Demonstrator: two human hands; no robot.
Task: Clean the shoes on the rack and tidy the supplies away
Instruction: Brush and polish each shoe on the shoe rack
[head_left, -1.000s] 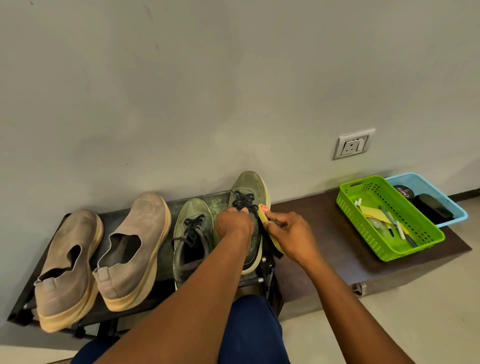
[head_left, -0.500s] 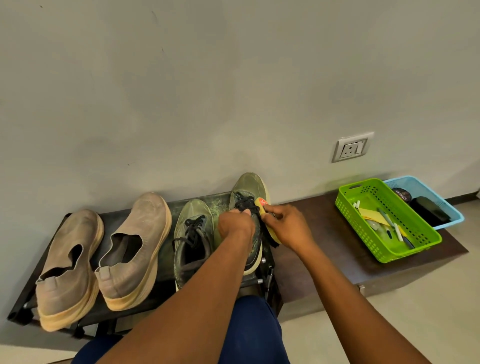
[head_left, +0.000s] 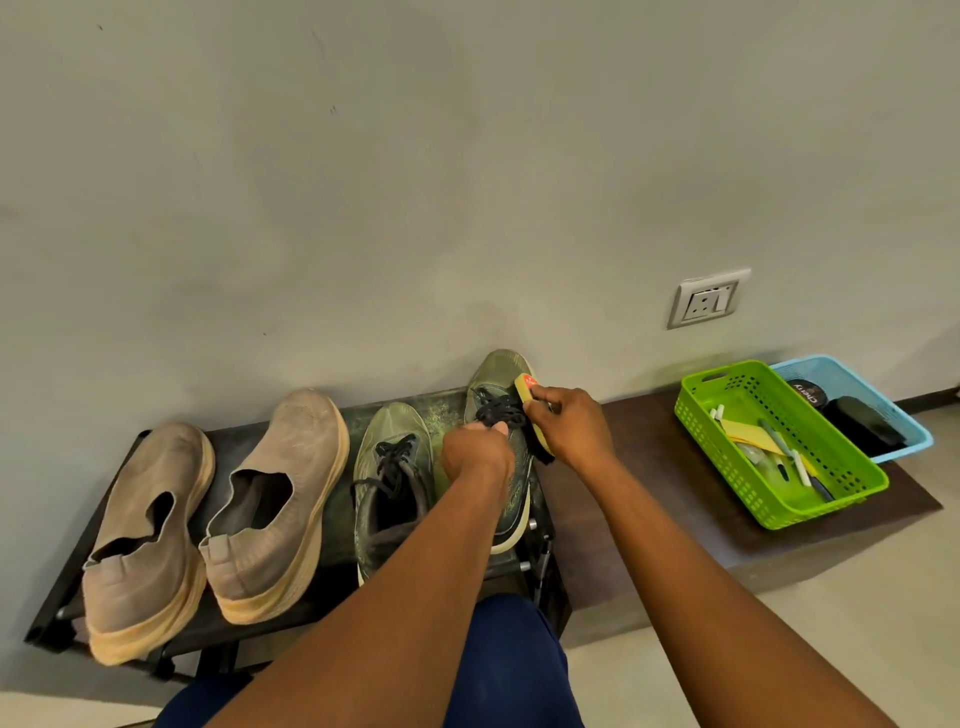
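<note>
Right hand (head_left: 571, 431) is curled around a yellow shoe brush (head_left: 530, 402), bristles laid against the right olive sneaker (head_left: 506, 395) just beside its black laces (head_left: 498, 410), up near the toe. Left hand (head_left: 478, 454) sits just to the left of it, fingers bent and gripping that same sneaker at the lace area, holding it on the dark shoe rack (head_left: 441, 410). Immediately left of the left hand rests the other olive sneaker (head_left: 392, 467), laces loose. Further left again, a pair of tan slip-on shoes (head_left: 218, 509) with pale soles, side by side on the rack. Well off to the right of the brush hand, a green plastic basket (head_left: 737, 452) on the brown surface (head_left: 649, 457) holds pens and yellow paper, and touching its far side is a blue basket (head_left: 883, 400) with a round polish tin (head_left: 808, 393) and a dark object inside.
</note>
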